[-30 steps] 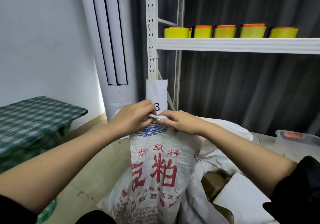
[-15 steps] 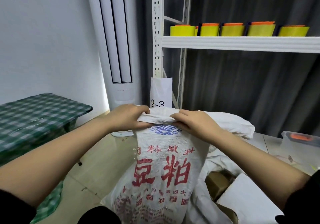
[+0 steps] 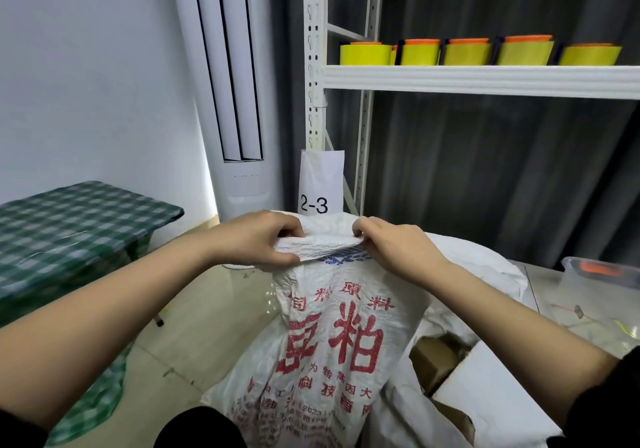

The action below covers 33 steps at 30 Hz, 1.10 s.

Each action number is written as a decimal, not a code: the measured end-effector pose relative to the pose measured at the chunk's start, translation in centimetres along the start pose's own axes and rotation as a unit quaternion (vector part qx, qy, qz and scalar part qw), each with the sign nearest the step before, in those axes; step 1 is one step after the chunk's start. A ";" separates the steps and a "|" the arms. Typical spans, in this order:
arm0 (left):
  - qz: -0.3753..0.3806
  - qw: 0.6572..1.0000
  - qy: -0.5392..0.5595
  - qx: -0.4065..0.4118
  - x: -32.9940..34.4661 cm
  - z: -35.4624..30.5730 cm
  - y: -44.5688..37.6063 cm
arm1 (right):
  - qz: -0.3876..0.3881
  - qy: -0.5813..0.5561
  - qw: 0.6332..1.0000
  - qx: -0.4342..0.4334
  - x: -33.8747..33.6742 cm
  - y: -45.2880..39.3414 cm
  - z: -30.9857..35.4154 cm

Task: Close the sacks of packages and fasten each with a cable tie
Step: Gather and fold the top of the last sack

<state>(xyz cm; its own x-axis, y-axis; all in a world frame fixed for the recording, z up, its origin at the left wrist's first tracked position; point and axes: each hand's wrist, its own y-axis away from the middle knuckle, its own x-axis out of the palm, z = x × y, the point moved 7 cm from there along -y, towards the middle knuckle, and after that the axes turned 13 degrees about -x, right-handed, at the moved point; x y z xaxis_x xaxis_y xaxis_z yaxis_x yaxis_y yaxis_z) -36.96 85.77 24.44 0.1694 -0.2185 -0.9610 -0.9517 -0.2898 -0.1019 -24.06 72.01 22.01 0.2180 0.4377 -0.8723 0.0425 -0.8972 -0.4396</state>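
head view: printed sack [image 3: 332, 336] stands at 6 o'clock, both hands pinching its folded mouth, left hand [image 3: 258, 239] at 9, right hand [image 3: 391, 245] at 3. best gather the mouth evenly, tight, before tying.

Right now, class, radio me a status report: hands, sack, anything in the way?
Left hand and right hand both grip the folded sack top. No cable tie on it yet. Nothing in the way.

head cam | faces forward-down | close over sack [image 3: 329, 336] | edges warped, perhaps
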 end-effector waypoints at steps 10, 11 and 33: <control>-0.304 0.903 -0.254 0.165 0.0 -1.6 1.5 | 0.099 -0.352 0.927 0.086 1.4 -3.8 4.1; -0.318 0.907 -0.239 0.140 0.1 -1.2 1.6 | 0.080 -0.337 0.934 0.090 1.4 -4.1 4.5; -0.126 0.729 0.631 -0.235 5.4 3.3 4.5 | -0.209 -0.074 0.971 -0.090 -0.6 -1.2 9.8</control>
<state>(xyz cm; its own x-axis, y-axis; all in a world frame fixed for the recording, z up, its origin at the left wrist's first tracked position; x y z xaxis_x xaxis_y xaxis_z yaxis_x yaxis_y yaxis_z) -41.15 86.35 17.95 0.7060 -0.7004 0.1046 -0.7074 -0.6907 0.1498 -33.76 73.38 20.93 0.0022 0.7576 -0.6527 0.2700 -0.6289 -0.7291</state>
